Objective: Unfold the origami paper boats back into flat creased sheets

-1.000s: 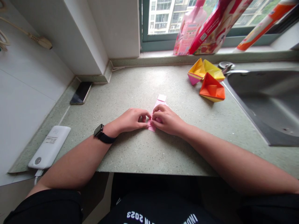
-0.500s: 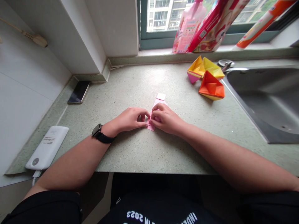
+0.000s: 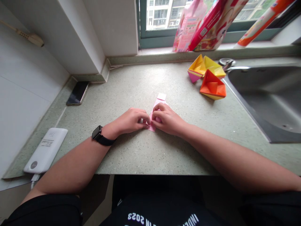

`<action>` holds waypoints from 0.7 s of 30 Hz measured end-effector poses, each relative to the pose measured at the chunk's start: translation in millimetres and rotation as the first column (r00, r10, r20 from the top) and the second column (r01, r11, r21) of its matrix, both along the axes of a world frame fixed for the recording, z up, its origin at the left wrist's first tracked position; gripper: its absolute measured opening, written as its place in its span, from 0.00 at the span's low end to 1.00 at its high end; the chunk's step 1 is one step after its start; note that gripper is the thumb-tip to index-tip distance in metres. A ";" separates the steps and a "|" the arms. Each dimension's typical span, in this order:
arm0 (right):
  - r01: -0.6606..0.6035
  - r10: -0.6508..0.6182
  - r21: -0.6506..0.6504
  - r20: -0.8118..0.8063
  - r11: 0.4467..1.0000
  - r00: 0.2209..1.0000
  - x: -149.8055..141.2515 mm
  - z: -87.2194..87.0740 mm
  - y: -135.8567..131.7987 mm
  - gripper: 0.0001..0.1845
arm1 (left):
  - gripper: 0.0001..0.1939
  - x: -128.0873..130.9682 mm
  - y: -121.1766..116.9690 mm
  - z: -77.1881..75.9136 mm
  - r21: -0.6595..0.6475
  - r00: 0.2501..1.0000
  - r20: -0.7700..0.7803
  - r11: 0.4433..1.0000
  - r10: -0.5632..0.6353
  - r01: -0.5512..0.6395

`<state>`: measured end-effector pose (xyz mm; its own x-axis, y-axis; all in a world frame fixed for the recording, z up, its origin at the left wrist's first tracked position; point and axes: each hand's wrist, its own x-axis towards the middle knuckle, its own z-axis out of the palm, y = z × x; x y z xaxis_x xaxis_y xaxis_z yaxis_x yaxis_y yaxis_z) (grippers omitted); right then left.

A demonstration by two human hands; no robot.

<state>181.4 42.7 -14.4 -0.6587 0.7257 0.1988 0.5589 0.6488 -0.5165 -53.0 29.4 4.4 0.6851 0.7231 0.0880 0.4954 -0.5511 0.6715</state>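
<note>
A narrow folded strip of pink paper (image 3: 160, 99) lies on the green speckled counter (image 3: 145, 150), its far end showing past my fingers. My left hand (image 3: 131, 121), a black watch on its wrist, pinches the near end of the strip with curled fingers. My right hand (image 3: 166, 119) meets it from the other side, fingers curled and pressed down on the same paper. The middle of the strip is hidden under both hands.
Folded paper shapes, one yellow and pink (image 3: 203, 67) and one orange (image 3: 213, 88), sit at the back right beside a steel sink (image 3: 270, 100). A phone (image 3: 77, 93) and a white power bank (image 3: 45, 150) lie at the left. Colourful packages (image 3: 202, 26) lean on the window sill.
My hands stay together on the pink paper, with only small finger shifts. The view has drifted slightly, so everything sits a little higher and to the left.
</note>
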 end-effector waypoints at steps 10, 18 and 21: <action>-0.012 0.013 0.028 -0.033 1.000 0.999 2.1 -3.4 2.0 0.13 | 0.06 -1.6 1.5 -3.5 0.032 1.000 0.001 0.999 -0.022 0.021; -0.038 0.040 0.021 -0.064 0.999 0.997 9.8 -6.4 13.8 0.07 | 0.06 -1.0 0.8 -0.1 -0.028 1.000 -0.003 1.000 -0.005 0.005; -0.056 0.054 -0.016 -0.072 0.998 0.996 13.7 -2.6 17.0 0.08 | 0.06 -1.1 0.6 0.5 -0.043 1.000 -0.005 0.999 0.001 -0.001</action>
<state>195.1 59.7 -17.0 -0.6823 0.6927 0.2336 0.4839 0.6675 -0.5660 -54.1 30.0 4.9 0.6844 0.7271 0.0536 0.4996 -0.5212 0.6919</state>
